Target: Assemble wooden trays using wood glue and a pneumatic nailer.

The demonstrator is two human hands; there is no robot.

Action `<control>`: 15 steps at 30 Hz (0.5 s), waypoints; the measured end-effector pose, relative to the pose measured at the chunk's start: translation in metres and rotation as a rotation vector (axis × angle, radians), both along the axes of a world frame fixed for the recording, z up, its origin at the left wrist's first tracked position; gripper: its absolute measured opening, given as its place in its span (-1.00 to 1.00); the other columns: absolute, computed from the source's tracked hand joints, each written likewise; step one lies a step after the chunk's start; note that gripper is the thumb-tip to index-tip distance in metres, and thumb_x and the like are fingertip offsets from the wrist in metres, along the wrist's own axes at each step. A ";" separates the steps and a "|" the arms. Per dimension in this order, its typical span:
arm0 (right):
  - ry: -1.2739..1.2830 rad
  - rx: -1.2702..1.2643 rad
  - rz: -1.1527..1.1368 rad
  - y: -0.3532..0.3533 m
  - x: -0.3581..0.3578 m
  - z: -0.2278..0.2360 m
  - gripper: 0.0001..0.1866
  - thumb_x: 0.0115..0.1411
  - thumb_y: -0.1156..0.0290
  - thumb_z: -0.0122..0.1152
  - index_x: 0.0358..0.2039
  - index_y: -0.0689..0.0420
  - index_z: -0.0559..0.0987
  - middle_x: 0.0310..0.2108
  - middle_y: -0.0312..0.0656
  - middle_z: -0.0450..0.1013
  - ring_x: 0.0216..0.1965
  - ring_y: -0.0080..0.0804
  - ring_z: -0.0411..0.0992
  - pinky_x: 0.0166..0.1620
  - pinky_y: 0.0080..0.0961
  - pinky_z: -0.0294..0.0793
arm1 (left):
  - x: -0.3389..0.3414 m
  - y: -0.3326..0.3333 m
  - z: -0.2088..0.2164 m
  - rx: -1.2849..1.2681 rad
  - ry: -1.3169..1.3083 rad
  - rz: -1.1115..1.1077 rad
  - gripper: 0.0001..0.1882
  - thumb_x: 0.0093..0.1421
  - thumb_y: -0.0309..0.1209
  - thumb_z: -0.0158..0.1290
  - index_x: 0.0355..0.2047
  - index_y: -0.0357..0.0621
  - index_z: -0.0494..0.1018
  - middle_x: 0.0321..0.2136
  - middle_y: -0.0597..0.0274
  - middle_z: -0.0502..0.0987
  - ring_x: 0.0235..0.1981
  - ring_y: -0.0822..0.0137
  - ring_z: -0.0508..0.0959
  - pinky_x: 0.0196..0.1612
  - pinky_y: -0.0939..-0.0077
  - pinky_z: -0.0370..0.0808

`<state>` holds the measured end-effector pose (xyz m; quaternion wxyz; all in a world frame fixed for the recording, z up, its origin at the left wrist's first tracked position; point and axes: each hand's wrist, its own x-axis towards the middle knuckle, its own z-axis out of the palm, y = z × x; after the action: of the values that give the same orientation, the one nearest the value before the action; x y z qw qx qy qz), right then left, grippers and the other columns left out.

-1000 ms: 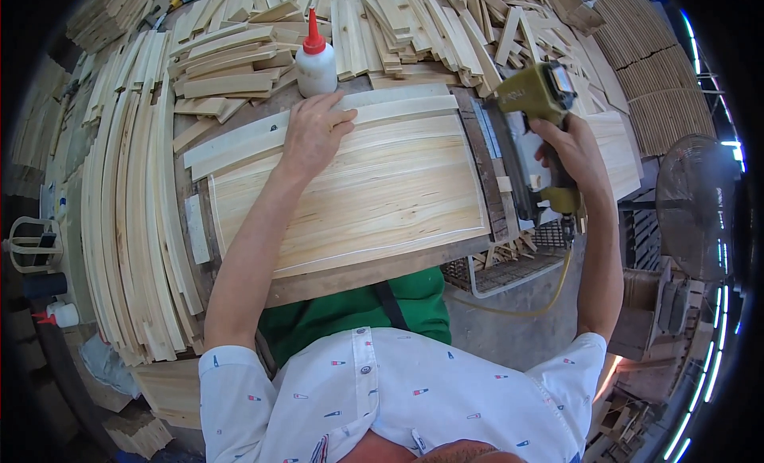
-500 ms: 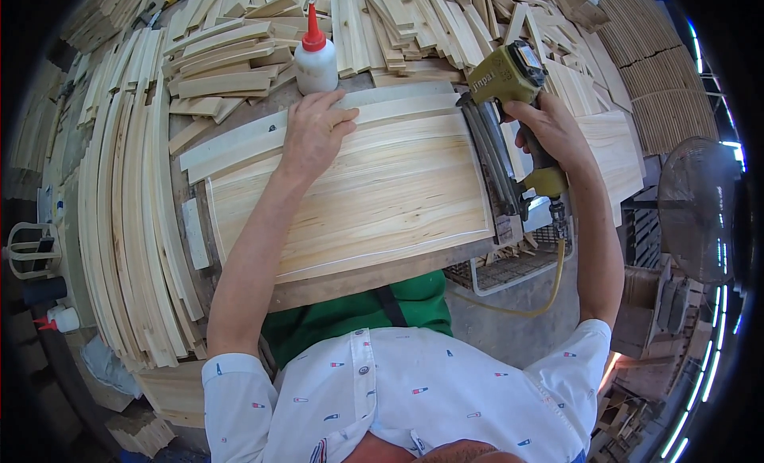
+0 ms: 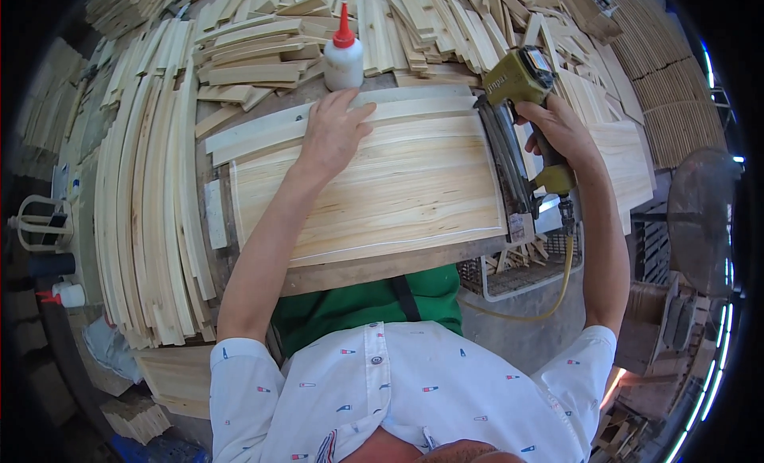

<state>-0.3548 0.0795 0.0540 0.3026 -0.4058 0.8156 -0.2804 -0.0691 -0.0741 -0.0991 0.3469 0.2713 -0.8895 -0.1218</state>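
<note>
A pale wooden panel lies in front of me, with a white line of glue along its near edge. A narrow wooden strip runs along its far edge. My left hand rests on that strip, fingers stretched forward and thumb apart, just short of a white glue bottle with a red nozzle. At the panel's right end, my right hand is closed round the handle of an olive-green nail gun. Its dark magazine lies along the panel's right edge, and a yellowish air hose hangs from the handle.
Long wooden strips are stacked on the left, and loose short slats are piled beyond the panel. Below the table's right side stands a wire basket holding wood offcuts. A fan stands far right, near stacked cardboard.
The whole scene has shifted slightly to the right in the picture. Both hands, the nail gun and the panel keep nearly the same places relative to one another.
</note>
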 end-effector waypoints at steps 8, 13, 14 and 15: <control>0.003 -0.065 0.028 0.004 -0.015 -0.003 -0.65 0.23 0.12 0.14 -0.36 0.21 0.51 -0.59 -0.29 0.41 -0.73 -0.59 0.33 -0.66 -0.62 0.32 | 0.168 -0.001 0.033 0.161 -0.116 0.543 -0.72 0.00 -0.50 0.18 -0.22 -0.19 0.57 -0.19 0.00 0.50 -0.09 0.00 0.47 0.03 0.18 0.39; 0.047 -0.013 0.025 -0.002 -0.002 0.003 -0.70 0.15 0.24 0.13 -0.30 0.27 0.47 -0.47 -0.22 0.46 -0.71 -0.57 0.36 -0.67 -0.59 0.32 | 0.177 0.002 0.024 0.239 0.017 0.566 -0.88 0.08 -0.49 0.13 -0.36 -0.23 0.58 -0.36 0.03 0.54 -0.25 0.04 0.56 -0.15 0.23 0.49; 0.046 -0.009 0.029 -0.004 0.002 0.003 -0.70 0.15 0.25 0.13 -0.30 0.27 0.47 -0.46 -0.21 0.47 -0.71 -0.57 0.37 -0.67 -0.59 0.32 | 0.179 0.002 0.021 0.244 0.031 0.574 -0.88 0.08 -0.49 0.13 -0.36 -0.23 0.58 -0.36 0.03 0.54 -0.25 0.04 0.56 -0.15 0.23 0.49; 0.076 -0.038 0.037 -0.002 0.011 0.003 -0.65 0.17 0.20 0.12 -0.32 0.30 0.50 -0.60 -0.22 0.45 -0.70 -0.56 0.37 -0.65 -0.61 0.33 | 0.181 0.002 0.017 0.245 0.049 0.582 -0.90 0.09 -0.49 0.13 -0.38 -0.23 0.58 -0.36 0.02 0.54 -0.26 0.03 0.56 -0.16 0.24 0.50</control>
<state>-0.3443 0.0775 0.0573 0.2690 -0.4369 0.8133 -0.2745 0.1119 -0.0723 -0.0823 0.3532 0.5514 -0.7446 -0.1298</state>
